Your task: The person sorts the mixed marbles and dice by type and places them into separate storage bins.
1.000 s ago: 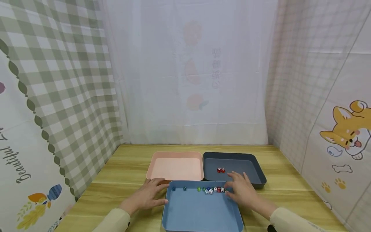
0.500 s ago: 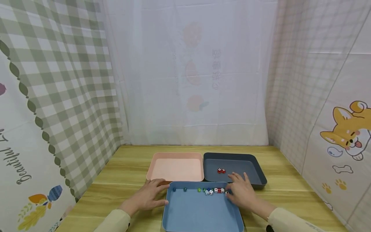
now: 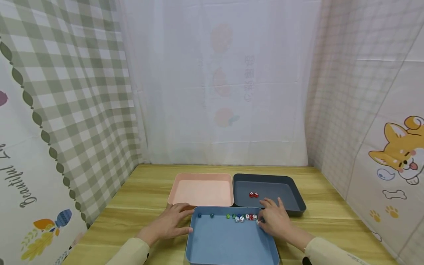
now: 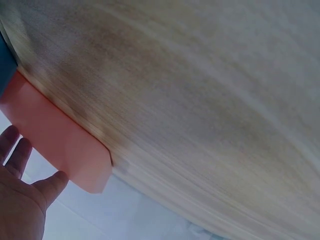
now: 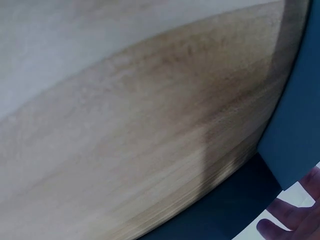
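My left hand [image 3: 171, 222] rests at the left rim of the blue tray [image 3: 232, 243], fingers spread and loosely extended. In the left wrist view, its fingers [image 4: 50, 187] show beside the pink tray [image 4: 60, 137]. Over the blue tray's right rim, my right hand [image 3: 274, 221] pinches a small white die [image 3: 258, 222] with thumb and index finger; fingertips partly hide it. Just left of it, white dice [image 3: 241, 219] and a red die [image 3: 251, 217] sit in a row along the far wall. Green dice [image 3: 228, 216] and dark teal dice [image 3: 212, 215] lie further left.
Behind the blue tray stand a pink tray [image 3: 202, 189] on the left and a dark navy tray [image 3: 275, 189] on the right. Red dice [image 3: 253, 194] lie together in the navy one. All trays stand on a wooden table [image 3: 139, 191], with cloth curtains [image 3: 218, 92] around it.
My right thumb and index finger have closed in on the white die at the end of the row, which has moved very slightly left. The left hand stays put.
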`<move>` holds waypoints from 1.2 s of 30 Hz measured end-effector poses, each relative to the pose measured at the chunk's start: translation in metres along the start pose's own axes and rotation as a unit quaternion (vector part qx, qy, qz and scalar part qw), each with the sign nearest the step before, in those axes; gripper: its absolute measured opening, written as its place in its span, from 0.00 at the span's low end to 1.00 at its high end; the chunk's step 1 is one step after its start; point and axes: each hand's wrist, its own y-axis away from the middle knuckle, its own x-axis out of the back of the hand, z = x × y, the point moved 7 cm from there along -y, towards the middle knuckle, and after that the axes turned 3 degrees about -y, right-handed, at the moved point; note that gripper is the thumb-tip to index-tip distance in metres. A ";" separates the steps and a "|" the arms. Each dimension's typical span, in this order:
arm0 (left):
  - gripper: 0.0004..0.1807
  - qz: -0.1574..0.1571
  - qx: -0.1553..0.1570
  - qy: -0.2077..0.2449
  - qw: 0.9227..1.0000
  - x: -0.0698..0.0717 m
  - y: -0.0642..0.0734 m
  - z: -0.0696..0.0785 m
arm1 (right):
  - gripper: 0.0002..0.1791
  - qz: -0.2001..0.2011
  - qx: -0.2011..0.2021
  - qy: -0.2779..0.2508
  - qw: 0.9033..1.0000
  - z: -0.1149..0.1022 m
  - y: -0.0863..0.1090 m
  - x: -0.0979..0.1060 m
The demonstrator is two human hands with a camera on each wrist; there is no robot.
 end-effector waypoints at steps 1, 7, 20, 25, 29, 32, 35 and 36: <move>0.39 0.000 0.000 -0.001 1.000 0.000 0.000 0.000 | 0.07 -0.001 -0.002 0.001 1.000 0.000 -0.001 0.000; 0.40 -0.002 0.003 -0.001 1.000 -0.001 -0.001 -0.001 | 0.07 -0.008 -0.008 0.004 1.000 0.001 -0.003 0.000; 0.40 0.006 0.000 -0.004 1.000 -0.001 0.000 -0.002 | 0.09 -0.001 -0.005 -0.013 1.000 0.000 -0.001 -0.001; 0.39 0.005 0.002 -0.001 1.000 -0.001 0.000 -0.002 | 0.08 0.004 -0.001 -0.035 0.999 -0.003 -0.002 0.002; 0.39 0.003 0.002 0.001 1.000 0.000 -0.001 -0.001 | 0.07 0.005 -0.007 -0.047 0.999 -0.004 -0.003 0.005; 0.39 0.001 0.003 -0.001 1.000 -0.001 -0.001 -0.001 | 0.07 0.009 -0.011 -0.057 0.998 -0.003 -0.005 0.007; 0.39 0.002 0.003 -0.002 1.000 -0.001 0.000 -0.001 | 0.06 0.015 -0.011 -0.069 0.997 -0.003 -0.006 0.009; 0.39 0.004 0.001 -0.002 1.000 -0.001 0.000 -0.001 | 0.06 0.016 -0.011 -0.073 0.997 -0.002 -0.007 0.009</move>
